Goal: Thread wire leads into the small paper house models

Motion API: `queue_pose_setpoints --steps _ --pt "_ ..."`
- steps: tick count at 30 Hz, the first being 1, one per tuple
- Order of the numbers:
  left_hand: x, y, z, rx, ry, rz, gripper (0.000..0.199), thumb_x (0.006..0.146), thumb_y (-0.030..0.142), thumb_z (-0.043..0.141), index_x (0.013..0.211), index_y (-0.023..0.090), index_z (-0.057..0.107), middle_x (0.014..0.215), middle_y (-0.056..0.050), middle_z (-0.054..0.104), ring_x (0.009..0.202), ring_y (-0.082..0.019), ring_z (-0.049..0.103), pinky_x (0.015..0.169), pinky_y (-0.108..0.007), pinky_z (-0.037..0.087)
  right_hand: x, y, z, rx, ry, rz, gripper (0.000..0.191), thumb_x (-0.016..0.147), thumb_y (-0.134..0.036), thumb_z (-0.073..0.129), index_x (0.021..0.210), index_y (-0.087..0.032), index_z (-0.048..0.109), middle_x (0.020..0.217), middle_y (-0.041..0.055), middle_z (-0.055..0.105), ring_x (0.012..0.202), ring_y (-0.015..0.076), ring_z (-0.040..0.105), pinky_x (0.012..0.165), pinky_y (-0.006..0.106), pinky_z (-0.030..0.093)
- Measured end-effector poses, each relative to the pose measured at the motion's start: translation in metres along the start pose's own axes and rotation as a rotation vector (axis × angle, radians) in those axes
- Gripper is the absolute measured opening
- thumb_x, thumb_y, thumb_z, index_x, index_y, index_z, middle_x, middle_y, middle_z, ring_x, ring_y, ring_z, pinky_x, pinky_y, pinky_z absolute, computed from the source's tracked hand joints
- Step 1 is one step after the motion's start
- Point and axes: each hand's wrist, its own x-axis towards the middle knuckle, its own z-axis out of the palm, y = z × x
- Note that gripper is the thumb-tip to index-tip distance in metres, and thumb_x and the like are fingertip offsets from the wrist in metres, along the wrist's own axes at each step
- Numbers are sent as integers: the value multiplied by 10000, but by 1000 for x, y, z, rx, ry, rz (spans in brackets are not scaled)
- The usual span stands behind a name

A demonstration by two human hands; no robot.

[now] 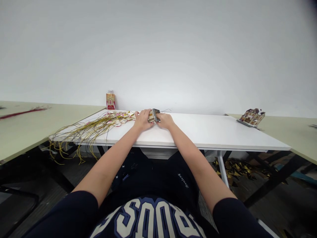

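Between my hands, just above or on the white table (pixel 198 130), is a small model house piece (pixel 154 115) with tan walls and a grey edge, turned on its side. My left hand (pixel 143 119) is closed around its left side. On its right, my right hand (pixel 165 120) has its fingers bent against the grey edge, with the fingertips partly hidden. A thin dark strand sticks out behind the right hand. Just left of my left hand lies a bundle of yellow and dark cords (pixel 96 127) with red-and-white tags (pixel 119 116).
A red-and-gold box (pixel 110 100) stands at the back left by the wall. On the right sits a model house (pixel 250 117) on a grey base. Cord ends hang over the table's front left edge. Gold pointed pieces (pixel 235 170) lie below, at right.
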Motion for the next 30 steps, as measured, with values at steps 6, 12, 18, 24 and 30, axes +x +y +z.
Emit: queue_pose_setpoints --steps 6,12,18,24,30 --pt "1 2 -2 1 32 -28 723 669 390 651 1329 219 411 1265 -143 576 1155 -364 494 945 -502 264 2 0 2 -18 18 1 335 884 -293 472 1183 -233 610 1164 56 682 998 245 637 739 311 462" --pt "-1 4 -5 20 35 -43 714 685 393 640 1338 226 406 1281 -145 567 1174 -371 481 961 -512 254 2 -1 2 -11 17 22 337 883 -270 471 1189 -236 606 1168 60 674 1000 239 629 754 310 461" --pt "-2 6 -5 37 56 -9 682 718 359 604 1353 226 397 1320 -139 541 1207 -364 455 961 -512 246 1 0 1 29 57 0 360 888 -317 492 1216 -212 598 1293 84 598 1042 235 603 745 302 473" --pt "-2 6 -8 26 64 -21 677 685 357 631 1318 217 434 1273 -138 569 1160 -352 484 955 -505 247 -1 -1 1 -1 39 -7 360 927 -336 445 1233 -233 603 1253 68 621 1016 228 609 722 289 458" --pt "-3 12 -13 32 90 -40 644 698 339 619 1309 226 450 1262 -140 574 1149 -352 492 936 -499 250 -4 -3 2 -17 83 28 374 944 -376 419 1248 -257 600 1307 62 578 971 212 617 674 273 441"
